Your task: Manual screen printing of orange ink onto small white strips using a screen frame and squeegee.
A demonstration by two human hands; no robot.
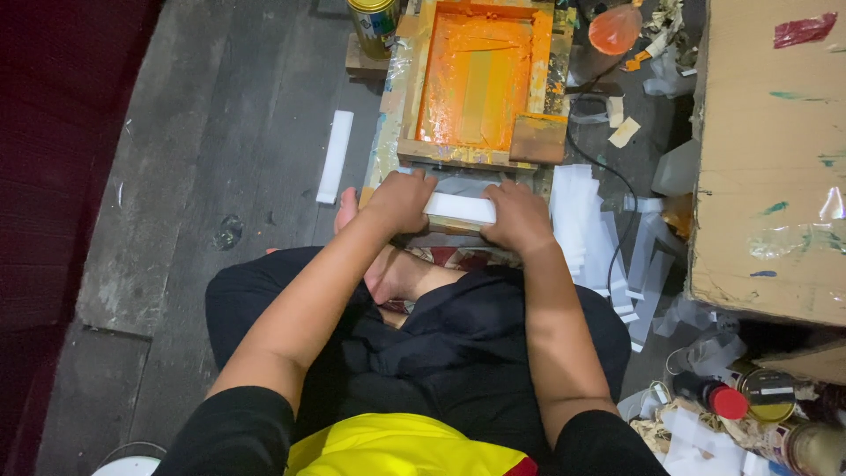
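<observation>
I sit on a dark plank floor with my legs folded. My left hand (pixel 398 201) and my right hand (pixel 517 216) both grip a white strip (pixel 460 208) held crosswise between them, one hand at each end. Just beyond the strip lies a wooden-framed printing screen (pixel 476 84) coated in orange ink. A brown wooden squeegee block (pixel 538 138) rests on the frame's near right corner.
Another white strip (pixel 335 156) lies on the floor to the left. A pile of white strips (pixel 599 238) spreads to the right. A large paint-flecked cardboard box (pixel 771 150) fills the right side. Cans and a red-capped bottle (pixel 727 401) sit at lower right; a tin (pixel 373 25) stands at top.
</observation>
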